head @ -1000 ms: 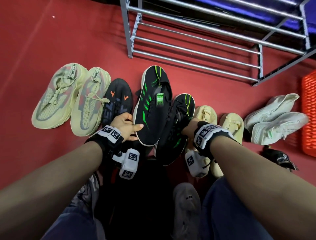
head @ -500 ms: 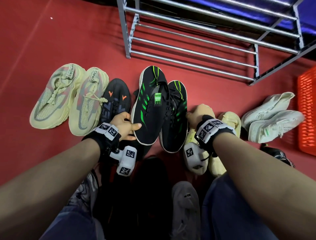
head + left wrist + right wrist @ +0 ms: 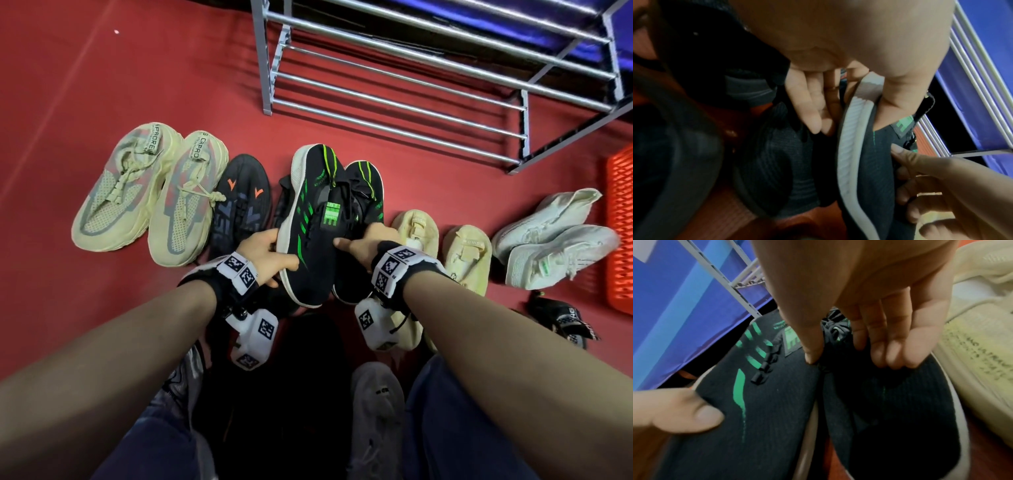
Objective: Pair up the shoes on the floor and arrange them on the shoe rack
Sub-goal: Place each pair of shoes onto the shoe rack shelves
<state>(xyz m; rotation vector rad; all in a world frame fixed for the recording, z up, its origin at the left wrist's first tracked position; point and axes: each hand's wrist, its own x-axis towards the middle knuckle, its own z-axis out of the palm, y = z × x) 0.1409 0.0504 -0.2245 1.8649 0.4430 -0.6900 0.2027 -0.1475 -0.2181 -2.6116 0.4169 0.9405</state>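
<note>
Two black shoes with green stripes lie side by side on the red floor in front of the metal shoe rack. My left hand grips the left black-green shoe at its white sole edge, thumb on the upper and fingers underneath. My right hand pinches the right black-green shoe at its opening, thumb against fingers. In the right wrist view the left shoe overlaps the right shoe.
A beige pair and a black shoe with orange marks lie to the left. A cream pair, a white pair and an orange basket lie to the right. A grey shoe sits by my knees.
The right black-green shoe has been swung in beside the left one. My left hand went from resting against the left shoe to gripping its sole edge; my right hand shifted left onto the right shoe's opening.
</note>
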